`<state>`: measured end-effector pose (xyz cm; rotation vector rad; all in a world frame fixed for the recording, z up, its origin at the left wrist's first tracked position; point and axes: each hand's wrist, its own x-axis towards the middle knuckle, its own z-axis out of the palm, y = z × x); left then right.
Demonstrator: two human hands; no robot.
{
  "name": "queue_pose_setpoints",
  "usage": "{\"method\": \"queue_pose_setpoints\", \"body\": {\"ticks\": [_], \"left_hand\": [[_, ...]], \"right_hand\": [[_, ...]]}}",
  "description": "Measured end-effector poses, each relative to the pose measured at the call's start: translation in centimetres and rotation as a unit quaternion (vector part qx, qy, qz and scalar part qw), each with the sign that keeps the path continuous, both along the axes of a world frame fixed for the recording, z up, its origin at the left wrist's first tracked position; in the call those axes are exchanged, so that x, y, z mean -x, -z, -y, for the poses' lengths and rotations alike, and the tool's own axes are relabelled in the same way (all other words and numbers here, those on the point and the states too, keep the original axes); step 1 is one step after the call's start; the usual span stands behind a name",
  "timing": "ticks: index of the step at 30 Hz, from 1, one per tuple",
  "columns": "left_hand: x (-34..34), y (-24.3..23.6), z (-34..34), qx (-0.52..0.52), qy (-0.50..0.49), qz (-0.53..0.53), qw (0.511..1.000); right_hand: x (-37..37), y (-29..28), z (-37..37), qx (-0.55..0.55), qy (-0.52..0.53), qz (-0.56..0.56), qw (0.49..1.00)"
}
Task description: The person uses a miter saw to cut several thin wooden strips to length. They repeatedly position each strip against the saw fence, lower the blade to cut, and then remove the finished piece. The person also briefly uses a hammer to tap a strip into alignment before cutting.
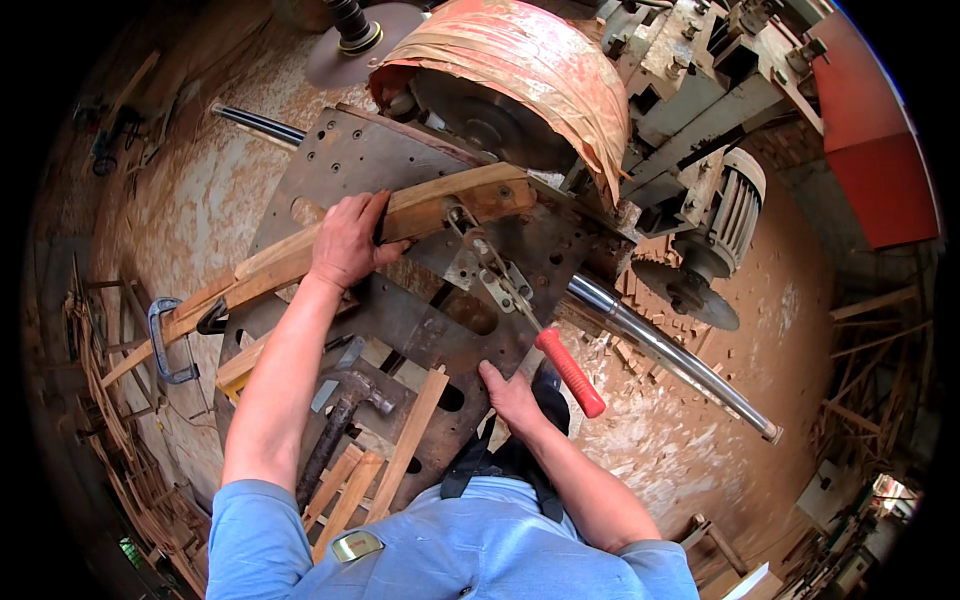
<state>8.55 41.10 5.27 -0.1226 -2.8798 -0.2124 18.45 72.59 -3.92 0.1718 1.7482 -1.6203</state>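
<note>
sawdust-covered floor (700, 440), scattered wood offcuts (640, 290), red panel (880, 170), daylight

Beside your metal sliding table you have a claw hammer (345, 410) lying among loose wood strips (345, 490). A grey C-clamp (165, 340) sits at the far left edge. Up top, a worn red blade guard (530, 70) covers the circular saw blade (490, 120). An electric motor (725, 225) stands to your right, with a polished steel rail (670, 355) running over sawdust-covered ground (640, 430)
</note>
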Motion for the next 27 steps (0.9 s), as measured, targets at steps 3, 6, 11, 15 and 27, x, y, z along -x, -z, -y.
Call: {"method": "queue_pose_setpoints", "body": {"ticks": [3,6,11,15,27], "left_hand": [[0.0,0.1,0.1,0.001,0.000,0.003,1.000],[0.0,0.2,0.2,0.000,0.000,0.007,1.000],[0.0,0.1,0.0,-0.007,0.005,0.004,1.000],[0.0,0.1,-0.1,-0.006,0.003,0.003,1.000],[0.0,0.6,0.1,0.020,0.004,-0.013,1.000]], "right_hand": [[-0.2,0.8,0.0,-0.012,-0.003,-0.007,1.000],[-0.3,1.2,0.1,-0.017,-0.002,-0.017,1.000],[-0.5,2.2,-0.1,-0.027,-0.016,0.002,0.999],[-0.3,1.7,0.1,-0.008,-0.005,-0.011,1.000],[-0.8,3.3,0.4,-0.012,0.010,-0.005,1.000]]}}
